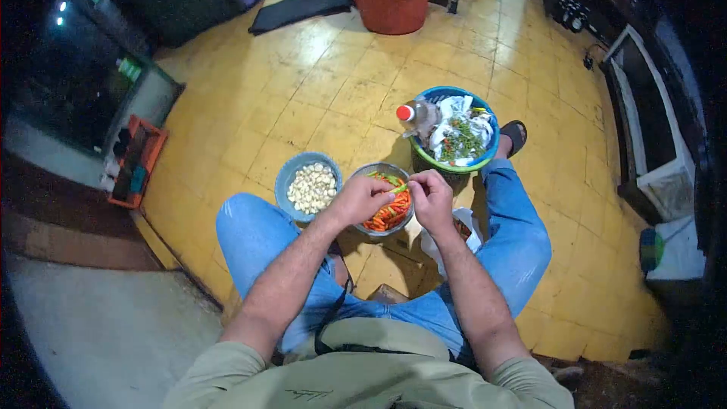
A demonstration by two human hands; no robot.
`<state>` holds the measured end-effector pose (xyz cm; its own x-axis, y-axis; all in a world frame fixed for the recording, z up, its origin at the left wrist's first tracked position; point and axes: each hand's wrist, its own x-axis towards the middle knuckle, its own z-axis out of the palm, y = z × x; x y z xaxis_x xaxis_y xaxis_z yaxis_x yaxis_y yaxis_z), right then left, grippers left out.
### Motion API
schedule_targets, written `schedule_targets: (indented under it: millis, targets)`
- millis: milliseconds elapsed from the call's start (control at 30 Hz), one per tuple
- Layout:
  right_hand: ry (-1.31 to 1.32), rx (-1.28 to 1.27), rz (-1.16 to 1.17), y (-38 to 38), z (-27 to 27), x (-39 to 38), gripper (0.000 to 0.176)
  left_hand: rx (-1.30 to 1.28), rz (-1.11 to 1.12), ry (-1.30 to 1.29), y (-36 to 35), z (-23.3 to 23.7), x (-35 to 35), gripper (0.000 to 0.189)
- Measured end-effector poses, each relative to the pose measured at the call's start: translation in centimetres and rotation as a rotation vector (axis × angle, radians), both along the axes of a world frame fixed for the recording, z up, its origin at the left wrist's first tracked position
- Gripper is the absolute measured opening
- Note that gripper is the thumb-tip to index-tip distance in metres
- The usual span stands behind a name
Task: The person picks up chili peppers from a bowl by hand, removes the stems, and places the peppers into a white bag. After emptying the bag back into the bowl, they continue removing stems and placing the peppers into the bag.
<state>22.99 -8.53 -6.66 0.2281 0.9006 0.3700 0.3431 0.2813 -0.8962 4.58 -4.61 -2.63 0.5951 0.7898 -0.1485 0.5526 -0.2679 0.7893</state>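
Between my two hands is a small green chili pepper. My left hand pinches one end, with thumb and fingers closed. At the other end, the fingertips of my right hand are pressed together at the stem. Just below them sits a bowl of red and orange chilies, with a few green ones among them. Left of it stands a grey-blue basin holding peeled garlic cloves. Under my right forearm, a white plastic bag is partly hidden.
Beyond my right hand, a bin with a blue-green rim holds plastic, chili stems and a red-capped bottle. A red bucket with a blue lid stands farther off. An orange crate is at left, a white-framed shelf at right.
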Motion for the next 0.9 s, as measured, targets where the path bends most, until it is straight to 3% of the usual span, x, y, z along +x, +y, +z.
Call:
schedule_targets:
  millis: [67,133,200,267,333,400,467,533,567,600,633,667,700,733,767,867,900]
  targets:
    - [0.129,-0.112,0.048,0.2,-0.1,0.4,0.005,0.055,0.113,-0.006,-0.2,0.5,0.6,0.025]
    - [0.155,-0.122,0.035,0.5,0.5,0.8,0.008,0.141,0.104,0.002,-0.2,1.0,1.1,0.024]
    - [0.403,-0.244,0.145,1.1,0.6,1.7,0.009,0.203,0.142,0.013,-0.3,1.8,1.8,0.024]
    - [0.471,-0.285,0.143,1.9,0.2,3.0,0.011,0.212,0.156,0.044,-0.2,2.1,2.3,0.024]
    - [0.342,-0.273,0.007,2.8,1.7,4.8,0.015,0.258,0.201,0.043,-0.2,1.5,2.6,0.024]
    - [0.246,-0.199,-0.072,6.0,-0.5,8.0,0.019,0.225,0.235,0.082,-0.2,0.7,2.0,0.023]
    - [0.179,-0.326,-0.079,7.3,1.9,9.6,0.020,0.147,0.269,0.071,0.0,-1.1,0.7,0.026]
    - [-0.269,-0.300,-0.042,9.2,1.1,11.2,0.022,0.023,0.315,0.124,-0.2,-1.1,-0.1,0.031]
    - [-0.433,-0.122,-0.208,8.9,0.4,10.7,0.022,-0.032,0.392,-0.036,0.1,-2.3,-0.6,0.033]
    - [-0.428,-0.116,-0.198,8.4,0.2,10.2,0.022,-0.086,0.468,-0.198,0.6,-3.6,-1.2,0.035]
    - [-0.305,-0.094,-0.166,7.7,-0.1,9.7,0.022,-0.253,0.529,-0.270,0.8,-3.8,-1.4,0.034]
    - [-0.183,-0.073,-0.136,6.9,-0.6,9.3,0.022,-0.250,0.538,-0.266,0.7,-4.1,-1.7,0.034]
    - [-0.136,-0.062,-0.064,5.0,0.3,7.7,0.021,-0.324,0.582,-0.334,0.2,-3.3,-1.6,0.035]
    - [-0.104,-0.217,-0.017,2.6,2.3,5.6,0.018,-0.400,0.621,-0.400,-0.3,-2.5,-1.4,0.037]
    - [-0.050,-0.142,0.108,1.7,0.8,4.3,0.016,-0.494,0.619,-0.440,-0.7,-2.0,-1.1,0.038]
    - [-0.100,-0.057,0.317,-1.5,2.5,-0.1,0.028,-0.493,0.600,-0.539,-1.4,-1.7,0.2,0.039]
    - [-0.042,-0.136,0.394,-2.0,4.0,-0.7,0.030,-0.455,0.560,-0.555,-1.4,-1.7,0.5,0.040]
